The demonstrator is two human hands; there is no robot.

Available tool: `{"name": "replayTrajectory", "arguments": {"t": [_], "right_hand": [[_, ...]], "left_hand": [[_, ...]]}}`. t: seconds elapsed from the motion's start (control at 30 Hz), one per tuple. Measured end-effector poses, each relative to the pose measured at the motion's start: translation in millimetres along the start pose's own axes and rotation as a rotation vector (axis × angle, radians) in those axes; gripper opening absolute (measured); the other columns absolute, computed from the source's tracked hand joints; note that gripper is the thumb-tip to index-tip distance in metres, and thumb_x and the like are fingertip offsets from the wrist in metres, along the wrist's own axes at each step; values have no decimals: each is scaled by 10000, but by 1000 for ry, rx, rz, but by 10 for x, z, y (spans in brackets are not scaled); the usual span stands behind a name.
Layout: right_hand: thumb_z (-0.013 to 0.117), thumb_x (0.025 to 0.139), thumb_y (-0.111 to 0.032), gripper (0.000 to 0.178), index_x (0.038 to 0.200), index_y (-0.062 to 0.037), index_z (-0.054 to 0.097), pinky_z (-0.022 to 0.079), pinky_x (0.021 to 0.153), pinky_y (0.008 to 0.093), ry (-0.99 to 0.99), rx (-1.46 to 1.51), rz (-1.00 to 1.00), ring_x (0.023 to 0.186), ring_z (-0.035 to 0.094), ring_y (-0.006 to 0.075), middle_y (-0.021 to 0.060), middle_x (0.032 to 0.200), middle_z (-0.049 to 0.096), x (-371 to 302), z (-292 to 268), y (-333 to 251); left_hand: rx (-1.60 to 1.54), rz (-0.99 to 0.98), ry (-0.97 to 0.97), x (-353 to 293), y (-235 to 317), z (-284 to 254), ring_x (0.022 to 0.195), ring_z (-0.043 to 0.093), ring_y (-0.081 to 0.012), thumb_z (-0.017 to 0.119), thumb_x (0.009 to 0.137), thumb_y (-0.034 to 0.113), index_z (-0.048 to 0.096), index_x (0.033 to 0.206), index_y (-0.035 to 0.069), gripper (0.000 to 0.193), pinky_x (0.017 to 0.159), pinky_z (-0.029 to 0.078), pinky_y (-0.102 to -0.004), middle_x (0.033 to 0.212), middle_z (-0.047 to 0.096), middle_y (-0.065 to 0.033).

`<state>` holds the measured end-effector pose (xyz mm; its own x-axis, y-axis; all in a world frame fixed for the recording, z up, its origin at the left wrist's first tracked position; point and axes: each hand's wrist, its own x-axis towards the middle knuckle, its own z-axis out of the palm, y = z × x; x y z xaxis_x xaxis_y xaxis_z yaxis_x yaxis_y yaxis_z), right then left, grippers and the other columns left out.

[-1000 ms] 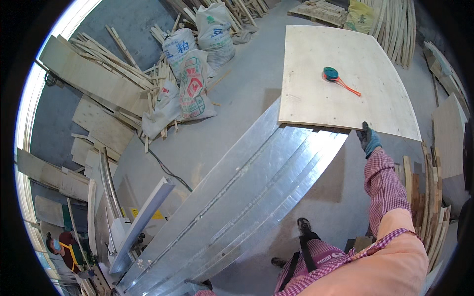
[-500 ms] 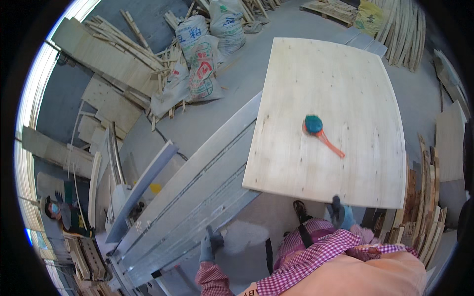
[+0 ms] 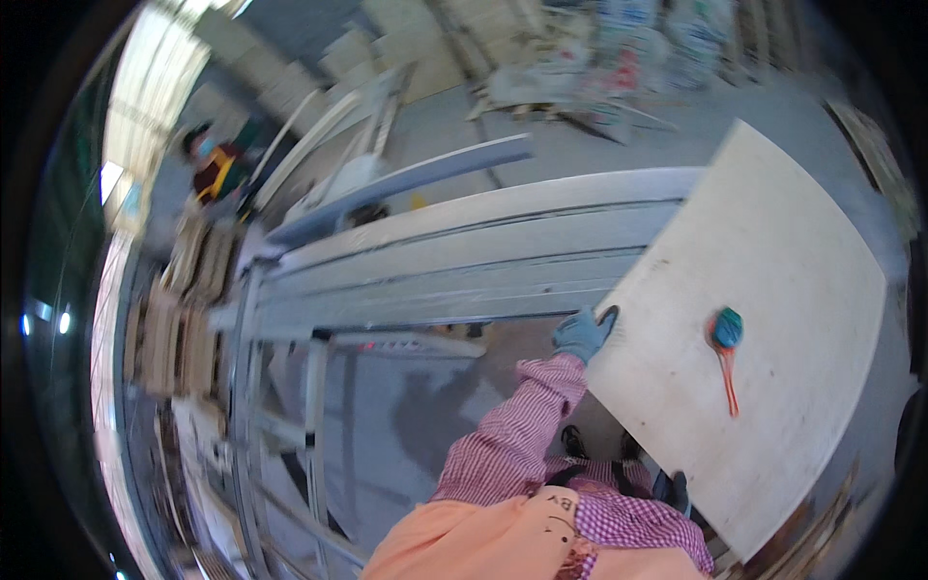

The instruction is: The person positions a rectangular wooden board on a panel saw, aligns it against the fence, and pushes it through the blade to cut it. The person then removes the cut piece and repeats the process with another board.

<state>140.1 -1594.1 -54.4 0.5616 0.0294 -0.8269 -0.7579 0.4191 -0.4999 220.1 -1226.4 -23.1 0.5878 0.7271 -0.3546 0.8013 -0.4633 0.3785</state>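
Observation:
A large pale wooden board (image 3: 793, 261) lies on the right, its left part over the end of a long grey metal machine bed (image 3: 435, 256). My left hand (image 3: 583, 335), in a blue-grey glove, grips the board's left edge near the bed, with fingertips on top. At the near edge my gloved right hand (image 3: 674, 490) holds the board, its thumb side showing and the other fingers hidden. On the board rests a teal rounded tool (image 3: 728, 329) with an orange strap-like tail, perhaps a tape measure; neither hand touches it.
A metal frame (image 3: 314, 406) stands below the bed's left part. Stacked wood pieces (image 3: 179, 338) lie at left, near a person (image 3: 217, 164) in a mask. Filled sacks (image 3: 638, 58) and loose boards line the back. More timber lies at lower right.
My left hand has moved from the machine bed's edge to the board's left edge and taken hold. The view has swung left, and the board appears turned, with the teal tool still on it.

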Motion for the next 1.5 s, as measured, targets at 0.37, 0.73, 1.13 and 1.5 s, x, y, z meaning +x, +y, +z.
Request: {"name": "replayTrajectory", "arguments": {"t": [0.37,0.73,1.13,1.5], "right_hand": [[604,943,-357,500,1297,-12,529,512,906,323,-1,-207,-13,1064,609,236,127,1195,627,848,-225,-849],[587,948,-389,529,1303,-2,528,504,903,328,72,-315,-95,1063,606,237,133,1204,623,1478,-443,-1322],[569,952,-424,564,1311,10,527,496,899,333,297,-431,-348,1061,604,239,140,1214,619,1427,-2031,-1840],[477,962,-531,697,1405,6,446,394,1038,342,240,-1063,-476,1236,505,273,145,1387,509,759,-2500,-1616]], "left_hand": [[-77,3,-114,189,-401,219,990,644,-407,392,937,614,684,1091,80,628,824,481,-500,1061,674,-222],[-4,-153,21,-269,-228,102,938,644,-392,385,910,653,652,1009,108,614,798,476,-518,988,682,-182],[-29,-189,191,-1786,-1518,127,747,642,-393,423,939,583,622,992,94,530,670,480,-501,796,661,-197],[-133,-381,309,-3677,-3192,-171,775,631,-420,476,943,510,630,939,73,463,665,469,-509,824,654,-207]]}}
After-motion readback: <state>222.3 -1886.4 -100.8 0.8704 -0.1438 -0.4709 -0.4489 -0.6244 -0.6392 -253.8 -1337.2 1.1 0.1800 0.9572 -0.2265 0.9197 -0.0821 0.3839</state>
